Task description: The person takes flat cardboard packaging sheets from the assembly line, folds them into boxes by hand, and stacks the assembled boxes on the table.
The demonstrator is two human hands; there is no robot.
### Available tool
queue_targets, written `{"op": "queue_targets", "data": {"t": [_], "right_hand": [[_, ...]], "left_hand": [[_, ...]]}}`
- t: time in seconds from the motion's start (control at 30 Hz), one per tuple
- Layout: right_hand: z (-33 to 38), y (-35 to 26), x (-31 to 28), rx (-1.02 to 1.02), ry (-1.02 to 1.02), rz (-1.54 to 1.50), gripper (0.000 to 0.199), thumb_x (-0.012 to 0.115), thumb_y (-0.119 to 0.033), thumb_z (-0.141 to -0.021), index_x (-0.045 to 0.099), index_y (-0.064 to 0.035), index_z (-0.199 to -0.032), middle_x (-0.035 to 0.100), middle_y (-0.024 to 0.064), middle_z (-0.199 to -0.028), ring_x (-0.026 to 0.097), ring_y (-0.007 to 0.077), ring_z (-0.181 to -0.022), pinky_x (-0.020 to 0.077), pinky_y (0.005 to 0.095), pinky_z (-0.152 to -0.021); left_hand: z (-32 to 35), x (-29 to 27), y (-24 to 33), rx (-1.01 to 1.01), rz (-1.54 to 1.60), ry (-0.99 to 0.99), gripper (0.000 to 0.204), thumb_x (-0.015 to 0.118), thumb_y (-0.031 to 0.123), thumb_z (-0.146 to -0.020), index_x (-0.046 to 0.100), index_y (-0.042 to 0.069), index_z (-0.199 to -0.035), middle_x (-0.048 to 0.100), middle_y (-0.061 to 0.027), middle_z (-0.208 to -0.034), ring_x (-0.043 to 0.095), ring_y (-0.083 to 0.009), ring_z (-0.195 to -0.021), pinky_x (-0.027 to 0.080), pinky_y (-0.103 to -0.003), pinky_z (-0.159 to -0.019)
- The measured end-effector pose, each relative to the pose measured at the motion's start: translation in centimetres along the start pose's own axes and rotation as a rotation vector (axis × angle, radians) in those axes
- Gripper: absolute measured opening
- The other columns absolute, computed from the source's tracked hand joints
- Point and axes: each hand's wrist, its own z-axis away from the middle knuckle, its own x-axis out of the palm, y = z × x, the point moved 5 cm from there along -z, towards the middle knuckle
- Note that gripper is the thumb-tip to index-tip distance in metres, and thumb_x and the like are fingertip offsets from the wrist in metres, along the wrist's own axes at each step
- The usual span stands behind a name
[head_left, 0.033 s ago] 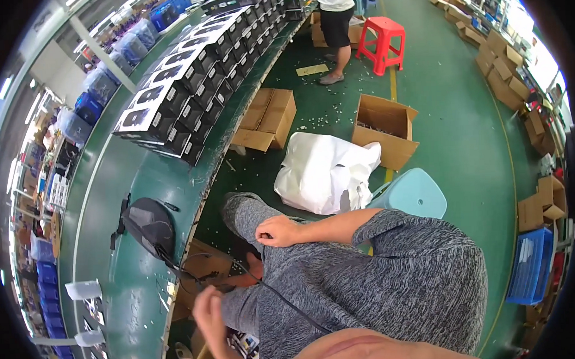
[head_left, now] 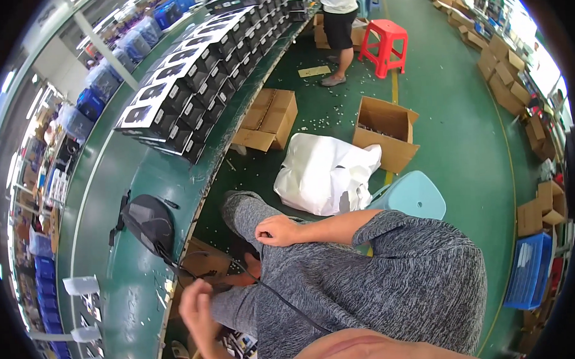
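My left hand (head_left: 198,312) is raised by the edge of the green-topped table (head_left: 129,273), near my knee. Its fingers are loosely bent and apart, with nothing seen in them. Across my leg in grey speckled cloth (head_left: 291,277) lies my right hand (head_left: 278,231), fingers curled in and no object showing. A dark grey pouch-like bag (head_left: 148,221) with a strap sits on the table, and a black cable (head_left: 285,300) runs from near it over my lap. Below my left hand, several small mixed items (head_left: 239,346) lie in a partly hidden box.
Stacked black-and-white boxes (head_left: 192,75) line the table's far part. On the floor stand a white plastic bag (head_left: 322,172), open cartons (head_left: 384,138), a light blue stool (head_left: 415,197) and a red stool (head_left: 384,46). Another person (head_left: 339,32) stands beyond. A blue crate (head_left: 528,272) is at right.
My left hand has shifted slightly left, toward the table edge. My right hand stays on my leg, and the view has tilted a little.
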Motion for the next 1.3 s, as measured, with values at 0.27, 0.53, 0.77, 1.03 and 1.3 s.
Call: {"op": "queue_targets", "data": {"t": [0.27,0.53,0.77,1.03,1.3], "right_hand": [[0.1,0.3,-1.1,0.044,0.063,0.015,0.011,0.069,-0.019,-0.087,0.067,-0.0091,-0.09,0.067,0.0069,-0.08,0.067,0.0265,-0.076,0.0518,0.0388,-0.068],[0.2,-0.5,-0.8,0.031,0.034,0.015,0.01,0.069,-0.019,-0.087,0.068,-0.0091,-0.09,0.068,0.007,-0.081,0.067,0.0257,-0.076,0.0525,0.0382,-0.069],[-0.7,0.4,1.2,0.067,-0.058,-0.065,0.013,0.072,-0.019,-0.087,0.069,-0.0069,-0.09,0.07,0.0091,-0.084,0.068,0.0268,-0.079,0.0534,0.0378,-0.072],[-7.1,-2.9,-5.7,-0.137,0.114,-0.207,0.008,0.064,-0.008,-0.096,0.068,-0.0013,-0.094,0.059,0.0009,-0.081,0.047,0.0083,-0.068,0.0372,0.0238,-0.06],[-24.1,-7.0,-2.1,-0.277,-0.059,-0.022,0.004,0.067,-0.005,-0.094,0.067,-0.001,-0.094,0.06,0.0048,-0.08,0.054,0.0117,-0.068,0.0434,0.0254,-0.06]], "left_hand": [[-2.5,1.1,24.6,0.878,0.559,-0.44,0.053,0.041,0.055,-0.105,0.053,0.021,-0.144,0.051,-0.0086,-0.147,0.047,-0.0321,-0.138,0.03,-0.068,-0.113],[2.1,1.1,24.4,0.96,0.802,-0.553,0.029,0.051,0.041,-0.102,0.056,0.016,-0.116,0.061,-0.0047,-0.122,0.055,-0.0256,-0.108,0.04,-0.056,-0.097],[1.8,-3.2,22.8,0.972,0.924,-0.508,0.019,0.061,0.029,-0.099,0.058,0.012,-0.092,0.07,-0.0013,-0.101,0.062,-0.0199,-0.081,0.049,-0.046,-0.084],[2.0,-10.8,10.0,0.406,0.332,0.245,0.026,0.081,0.003,-0.081,0.056,0.011,-0.081,0.061,-0.0023,-0.075,0.063,-0.0192,-0.072,0.054,-0.044,-0.083],[3.2,-28.7,-11.6,-0.306,0.025,0.75,0.021,0.069,0.018,-0.096,0.069,0.001,-0.109,0.068,-0.0099,-0.103,0.066,-0.018,-0.099,0.051,-0.028,-0.087]]}}
